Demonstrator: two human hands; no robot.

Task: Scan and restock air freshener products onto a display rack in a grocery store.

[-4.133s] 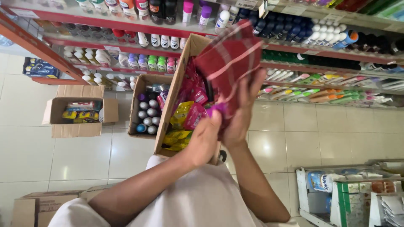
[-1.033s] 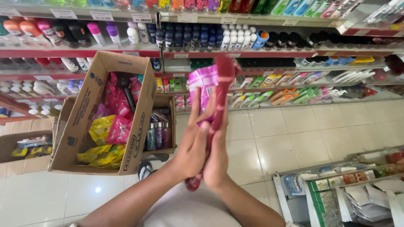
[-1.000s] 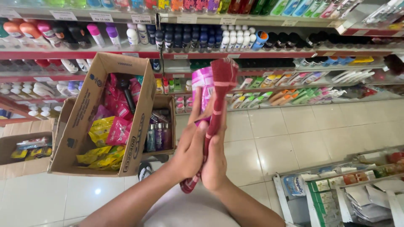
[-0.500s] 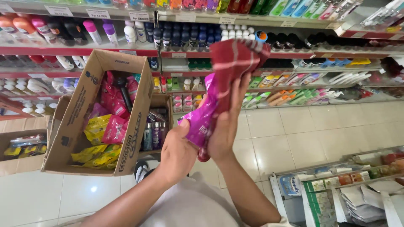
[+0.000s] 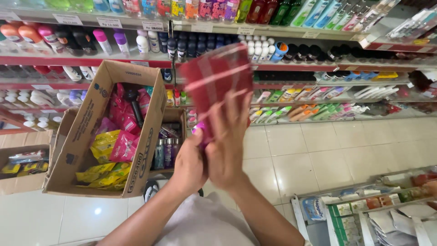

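My left hand (image 5: 189, 166) grips a pink-purple sachet pack (image 5: 200, 132) from below; most of the pack is hidden. My right hand (image 5: 230, 141) presses a red checked cloth (image 5: 216, 82) flat against that pack, fingers spread over the cloth's lower part. Both hands are raised in front of me at the middle of the head view. An open cardboard box (image 5: 91, 159) with pink and yellow sachets stands tilted just left of my left hand.
Red shop shelves (image 5: 318, 68) with bottles and tubes run across the back. A second box with small bottles (image 5: 164, 152) sits behind the first. Another carton (image 5: 20, 171) is on the floor at far left. A rack with papers and packs (image 5: 378, 214) stands at lower right.
The cloth has spread out wider and now covers the pack. My right hand has shifted up over it. The view has tilted slightly.
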